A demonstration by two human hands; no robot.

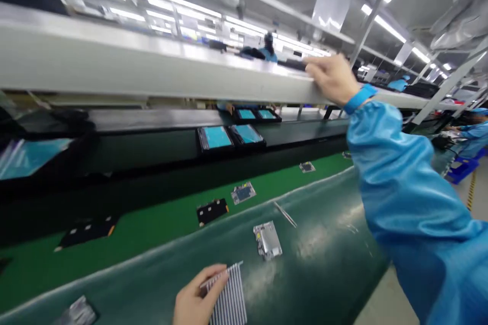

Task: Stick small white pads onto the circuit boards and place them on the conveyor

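Observation:
My left hand (200,297) pinches the upper edge of a sheet with dark and white stripes (232,298) between thumb and fingers, low in the view. My right hand (331,78), in a blue sleeve, is raised to the edge of the white overhead shelf (229,78). Its fingers reach over the shelf top, stretched out and slightly blurred; nothing shows in them. On the green bench between the hands lies a circuit board with a silver shield (268,240). Just beyond that board are metal tweezers (285,214).
A bright green conveyor belt (160,218) carries circuit boards (243,192) and black flat parts (212,212). Behind it stand black trays with blue-filmed screens (217,137). Another silver part (81,311) lies at lower left. Co-workers in blue are farther off, one at right (475,134).

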